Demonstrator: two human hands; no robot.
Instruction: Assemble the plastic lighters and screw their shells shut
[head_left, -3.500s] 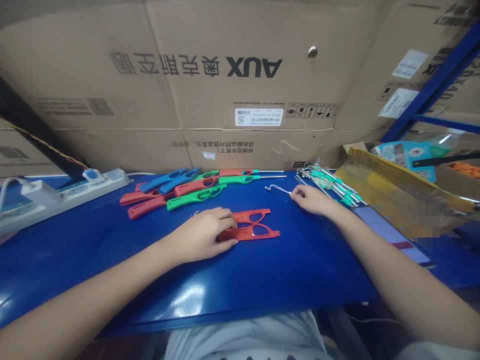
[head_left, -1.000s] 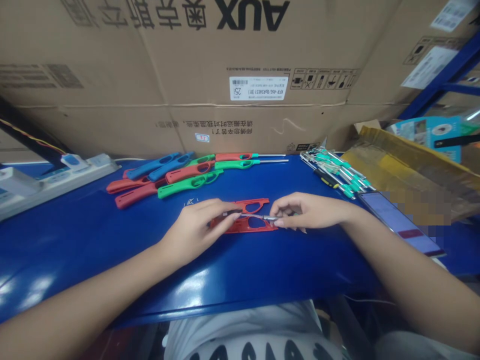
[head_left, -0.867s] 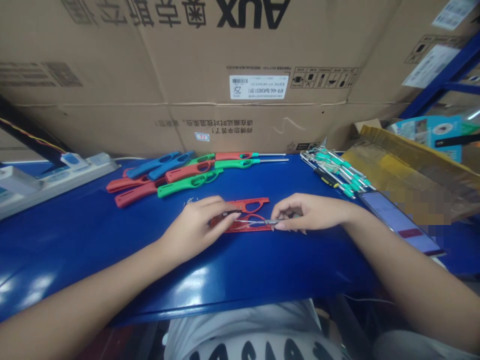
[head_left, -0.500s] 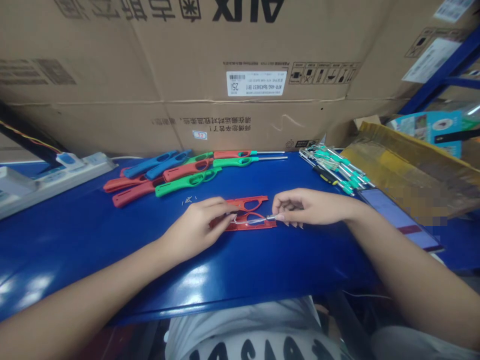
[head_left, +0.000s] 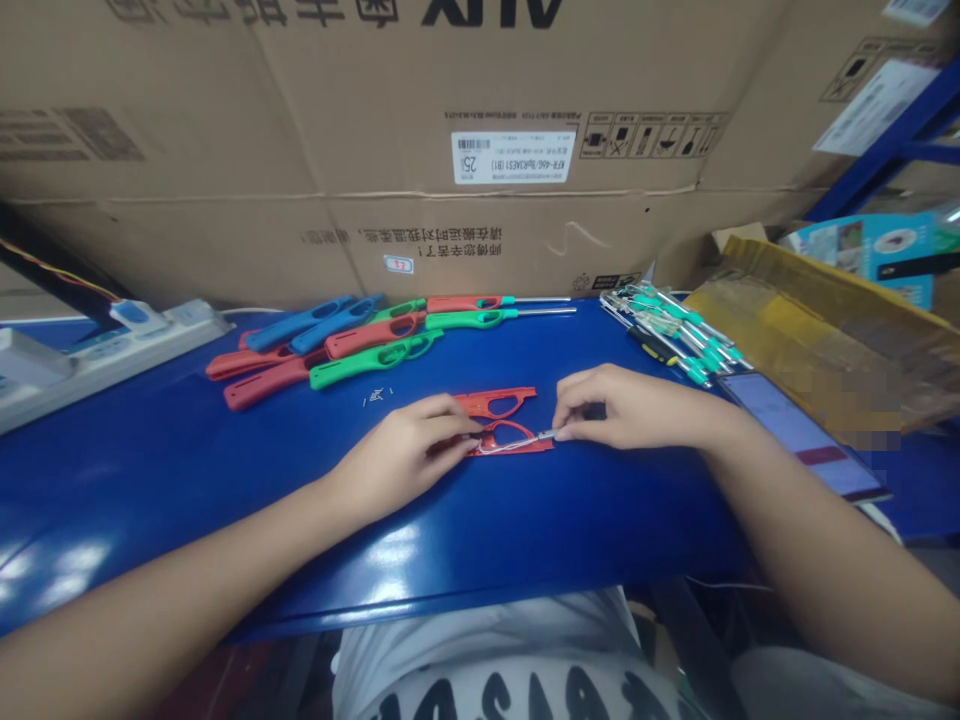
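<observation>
Two red plastic lighter shell halves lie side by side on the blue table, a far half and a near half. Over the near one runs a thin white wire or tube that leads to a small metal end piece. My right hand pinches this metal piece between thumb and finger at the shell's right end. At the left, my left hand has its thumb and fingertips together on the white wire, covering the left part of both halves.
Behind lie several finished-looking red, green and blue lighters. Back right is a pile of metal rods with green ends, beside a phone and a taped carton. A power strip stands left; a large cardboard box walls the back.
My left fingers have shifted slightly right along the white wire, which now lies lower over the near shell half. My right hand keeps its pinch, its other fingers drawn in more.
</observation>
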